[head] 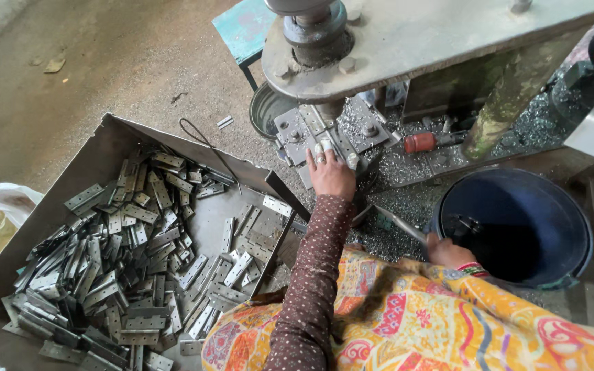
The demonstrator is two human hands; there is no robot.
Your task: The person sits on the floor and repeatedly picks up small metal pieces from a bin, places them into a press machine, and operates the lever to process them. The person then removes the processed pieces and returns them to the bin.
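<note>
Left hand [330, 173] stretched forward onto the metal jig plate [324, 130] under the press head [311, 27]; fingers [321, 152] extended and pressed flat against a small pale metal piece [352, 161] at the plate's near edge, bandage-like wraps on the fingertips; not clenched, resting on the work rather than gripping round it. Sleeve of brown dotted cloth running back from the wrist toward the camera.

Right hand [446, 251] low and to the right, just beside the rim of the dark blue bucket [517, 227]; closed round the near end of a thin metal rod [397, 221] slanting up-left across the shavings-strewn bench; exact finger grip partly hidden by the bright patterned sleeve.

Around the plate: silvery metal swarf [407, 168] spread thick over the bench; a small red cylindrical object [421, 142] lying right of the plate; a round dark tin [269, 110] just left of the press column.

Further left, on the floor: a large grey sheet-metal tray [97, 148] heaped with flat steel hinges [125, 261], most piled toward the left and lower corner, a few scattered singly near the tray's right wall; a loop of dark wire [204, 141] draped across the far wall. Pale sack [5, 203] at the far left edge; teal stool [245, 27] at top, behind the press.
</note>
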